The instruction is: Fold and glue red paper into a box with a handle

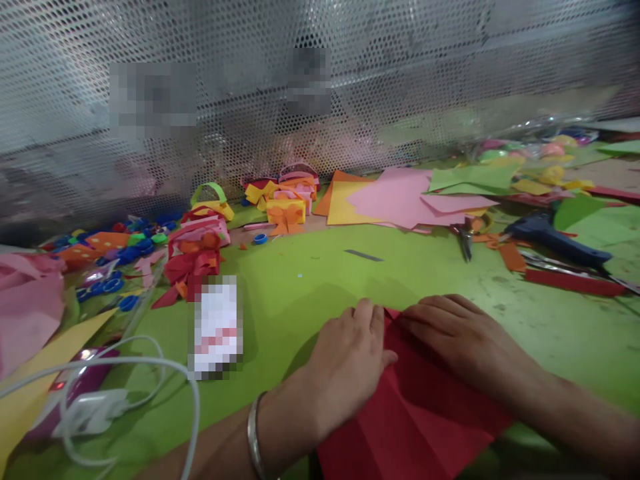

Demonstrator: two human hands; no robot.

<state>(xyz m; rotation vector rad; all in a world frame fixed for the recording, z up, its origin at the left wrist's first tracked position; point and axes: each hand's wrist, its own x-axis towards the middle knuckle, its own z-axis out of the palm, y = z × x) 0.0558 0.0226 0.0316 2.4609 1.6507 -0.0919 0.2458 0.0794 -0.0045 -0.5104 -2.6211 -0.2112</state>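
A creased sheet of red paper point(415, 427) lies on the green tabletop in front of me, with fold lines running across it. My left hand point(350, 363) is closed on its upper left edge, fingertips near the top corner and thumb resting on the paper. A silver bangle point(254, 437) circles the left wrist. From the other side, my right hand point(455, 333) bends over the upper right edge, fingers together and closed on the sheet; its thumb is hidden. The two hands almost meet at the top corner.
Small paper bags point(197, 240) and bottle caps point(113, 283) stand at the back left. Coloured sheets point(385, 193) lie behind, with a glue gun point(555, 240) and scissors point(465, 240) at right. A white cable point(195, 413) loops at front left; perforated metal point(240, 80) rises behind.
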